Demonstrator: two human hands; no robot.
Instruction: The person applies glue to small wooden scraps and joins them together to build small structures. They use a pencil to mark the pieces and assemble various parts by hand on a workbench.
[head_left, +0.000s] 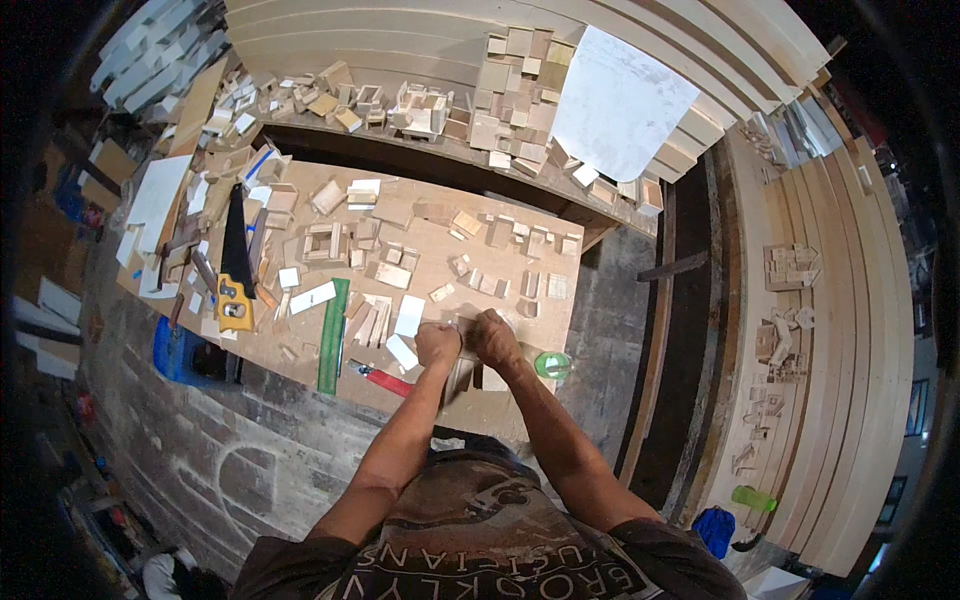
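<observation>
My left hand (437,345) and my right hand (495,340) are side by side over the front of the wooden work table (500,405). Both are closed, with the knuckles up. Whatever they grip is too small or too hidden between the fingers to name. Below them, pale wooden pieces (460,380) show between my forearms. Left of my left hand lie white rectangular pieces (409,315) and a red-handled tool (386,381). A green container (551,365) stands right of my right hand, near the table's edge.
A handsaw (235,303) with a yellow handle and a long green strip (333,335) lie on the left half. Small wooden boxes (325,243) and blocks cover the table. Behind it, a shelf holds more blocks and a white sheet (620,105). Long boards (850,330) line the right.
</observation>
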